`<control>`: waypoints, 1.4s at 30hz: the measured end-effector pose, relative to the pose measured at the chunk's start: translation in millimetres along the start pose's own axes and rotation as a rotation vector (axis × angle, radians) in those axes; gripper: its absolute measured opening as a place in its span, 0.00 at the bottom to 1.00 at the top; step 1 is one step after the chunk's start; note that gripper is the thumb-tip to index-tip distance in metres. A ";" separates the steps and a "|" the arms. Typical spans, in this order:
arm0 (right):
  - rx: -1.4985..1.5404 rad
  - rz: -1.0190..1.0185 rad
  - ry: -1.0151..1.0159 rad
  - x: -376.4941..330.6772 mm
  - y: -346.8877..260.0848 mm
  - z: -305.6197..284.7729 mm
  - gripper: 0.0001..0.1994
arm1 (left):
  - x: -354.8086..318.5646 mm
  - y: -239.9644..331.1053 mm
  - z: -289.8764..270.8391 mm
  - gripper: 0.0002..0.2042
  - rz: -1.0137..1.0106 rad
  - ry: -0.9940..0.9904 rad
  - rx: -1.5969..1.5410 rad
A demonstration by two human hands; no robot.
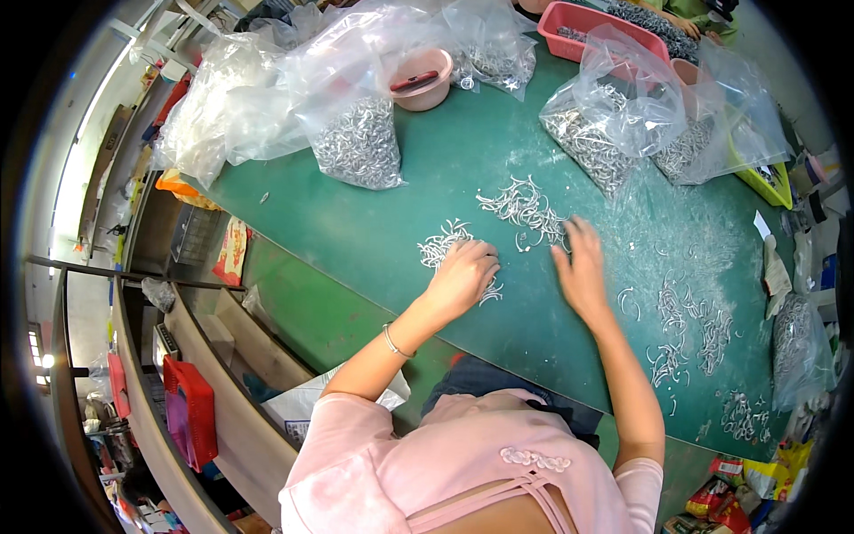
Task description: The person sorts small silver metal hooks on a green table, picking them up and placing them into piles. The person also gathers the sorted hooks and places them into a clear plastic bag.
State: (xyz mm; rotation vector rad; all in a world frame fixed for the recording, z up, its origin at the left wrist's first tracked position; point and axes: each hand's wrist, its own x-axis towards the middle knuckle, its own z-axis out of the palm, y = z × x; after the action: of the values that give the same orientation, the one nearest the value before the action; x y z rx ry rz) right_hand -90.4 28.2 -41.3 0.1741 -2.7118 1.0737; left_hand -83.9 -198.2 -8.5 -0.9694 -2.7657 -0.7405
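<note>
Small curved silvery metal pieces lie in loose piles on the green tabletop. My left hand (467, 271) rests over the nearer pile of curved pieces (442, 245), its fingers bent and close together. Whatever is under those fingertips is hidden. Beside the right end of the farther pile of curved pieces (523, 206) is my right hand (583, 271). Its thumb and fingers are apart, and I see nothing held between them. A few single pieces lie between the two piles.
More curved pieces (672, 320) are scattered at the right. Clear bags of such pieces stand at the back, one bag (358, 142) left of centre, another (592, 133) at right. Behind are a pink bowl (422, 93) and a red basket (605, 27), with a person's hand (680, 25) nearby.
</note>
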 end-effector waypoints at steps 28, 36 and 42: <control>-0.522 0.492 0.246 -195.2 32.5 -129.9 0.40 | -19.3 -27.6 -5.1 0.13 -0.258 0.139 -0.122; -0.486 0.408 0.261 -147.9 76.5 -136.0 0.29 | -22.2 -19.7 14.4 0.17 -0.278 0.129 0.049; -0.244 0.132 0.291 -136.8 35.5 -141.4 0.24 | -30.8 -10.0 6.8 0.16 -0.287 0.242 -0.081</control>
State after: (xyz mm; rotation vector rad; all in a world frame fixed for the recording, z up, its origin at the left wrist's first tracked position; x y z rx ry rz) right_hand 57.9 155.1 2.0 -0.1899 -2.5838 0.7223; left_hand -65.4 -218.7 -26.7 -0.4579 -2.7030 -0.9455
